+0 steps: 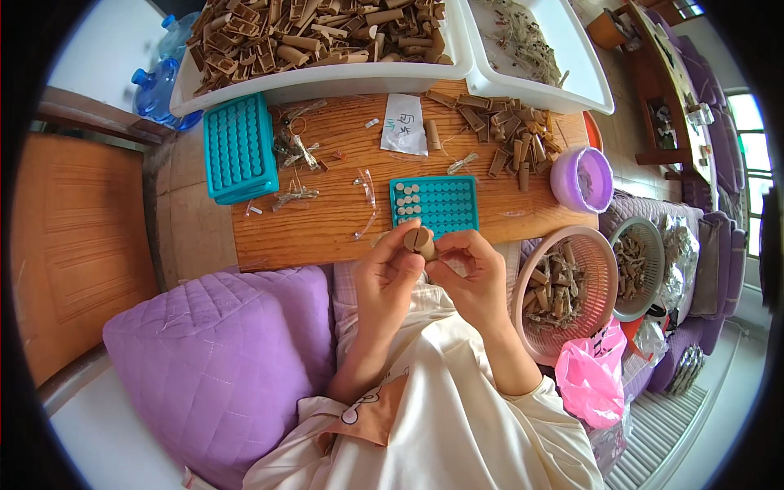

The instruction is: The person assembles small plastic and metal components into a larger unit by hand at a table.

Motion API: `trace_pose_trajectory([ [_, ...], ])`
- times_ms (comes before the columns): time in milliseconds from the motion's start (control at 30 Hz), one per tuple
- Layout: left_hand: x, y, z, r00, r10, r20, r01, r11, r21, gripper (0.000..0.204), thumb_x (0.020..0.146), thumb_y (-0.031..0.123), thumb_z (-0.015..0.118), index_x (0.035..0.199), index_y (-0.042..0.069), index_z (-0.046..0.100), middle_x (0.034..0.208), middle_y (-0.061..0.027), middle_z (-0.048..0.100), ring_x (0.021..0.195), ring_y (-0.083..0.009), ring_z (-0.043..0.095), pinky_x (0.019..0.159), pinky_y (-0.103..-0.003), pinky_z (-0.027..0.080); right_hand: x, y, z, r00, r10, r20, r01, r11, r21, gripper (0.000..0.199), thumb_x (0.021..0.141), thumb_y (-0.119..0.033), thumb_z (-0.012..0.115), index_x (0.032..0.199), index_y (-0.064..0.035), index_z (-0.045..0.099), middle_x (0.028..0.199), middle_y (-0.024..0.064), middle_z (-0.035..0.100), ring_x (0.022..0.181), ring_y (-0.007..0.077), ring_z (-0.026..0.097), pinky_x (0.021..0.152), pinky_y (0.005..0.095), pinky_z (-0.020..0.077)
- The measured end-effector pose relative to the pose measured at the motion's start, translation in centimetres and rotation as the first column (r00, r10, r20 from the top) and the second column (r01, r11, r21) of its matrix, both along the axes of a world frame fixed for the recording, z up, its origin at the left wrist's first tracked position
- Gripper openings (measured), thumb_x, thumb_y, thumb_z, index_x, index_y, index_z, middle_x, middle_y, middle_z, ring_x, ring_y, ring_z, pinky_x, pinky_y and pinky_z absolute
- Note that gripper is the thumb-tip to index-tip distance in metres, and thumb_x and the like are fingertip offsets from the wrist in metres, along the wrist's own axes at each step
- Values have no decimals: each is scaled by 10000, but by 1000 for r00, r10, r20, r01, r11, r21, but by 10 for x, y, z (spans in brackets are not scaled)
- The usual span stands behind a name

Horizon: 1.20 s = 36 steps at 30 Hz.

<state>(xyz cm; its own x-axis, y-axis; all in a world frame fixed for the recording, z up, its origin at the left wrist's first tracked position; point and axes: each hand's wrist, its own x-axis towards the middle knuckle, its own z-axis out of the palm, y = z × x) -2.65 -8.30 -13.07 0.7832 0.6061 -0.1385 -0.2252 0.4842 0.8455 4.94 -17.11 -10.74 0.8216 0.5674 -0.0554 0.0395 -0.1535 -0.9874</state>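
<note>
Just off the near edge of the wooden table, my left hand [390, 276] pinches a small brown cylinder [419, 242] between thumb and fingers. A dark slit crosses its round end. My right hand [472, 273] closes on the cylinder's other side; its fingertips are partly hidden. Right behind my hands lies a teal tray [452, 204] with rows of round hollows. Several pale round pieces [407, 198] fill hollows along its left side.
A teal tray stack [239, 147] stands on the table's left, beside tangled wire bundles [296, 151]. Brown half-tubes fill a white bin [327, 77] behind and lie heaped [523, 139] at right. A purple bucket [581, 180] and a pink basket [606, 269] stand rightward.
</note>
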Motion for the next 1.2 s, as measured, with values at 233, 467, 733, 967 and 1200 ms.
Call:
trace_pose_trajectory([
  [233,1,0,-5,995,30,92,-17,991,-134,359,790,75,575,1118,-27,472,1007,-108,556,924,-154,532,817,-269,425,1,0,10,996,68,-53,-71,996,-62,218,653,59,642,841,22,540,830,104,577,740,159,589,653,245,489],
  [467,-3,5,-7,972,-64,227,128,951,-280,364,735,47,629,1072,-12,501,1006,-116,558,931,-171,538,825,-293,436,-1,-4,21,998,58,5,-57,997,-55,221,642,61,645,840,9,563,808,96,578,736,159,582,654,255,491],
  [733,-4,5,-5,983,-62,174,116,941,-319,457,640,100,716,1042,6,519,962,-96,589,969,-219,543,846,-313,442,-1,-9,24,996,72,60,-65,993,-103,230,622,65,650,827,0,569,793,84,584,728,161,581,660,257,484],
  [967,-3,-2,7,985,-106,134,140,951,-275,439,671,95,697,1056,-6,513,977,-90,577,967,-195,536,843,-304,432,2,-11,17,997,77,16,-75,993,-91,248,612,42,675,824,-3,553,778,77,579,722,158,578,653,263,482],
  [1200,-3,-17,14,997,72,36,-79,940,333,366,808,276,535,997,-36,517,986,-148,567,960,-216,529,945,-408,294,-2,-8,15,868,382,319,-310,916,-255,282,659,-12,610,929,-6,527,702,115,505,602,270,507,547,338,423],
])
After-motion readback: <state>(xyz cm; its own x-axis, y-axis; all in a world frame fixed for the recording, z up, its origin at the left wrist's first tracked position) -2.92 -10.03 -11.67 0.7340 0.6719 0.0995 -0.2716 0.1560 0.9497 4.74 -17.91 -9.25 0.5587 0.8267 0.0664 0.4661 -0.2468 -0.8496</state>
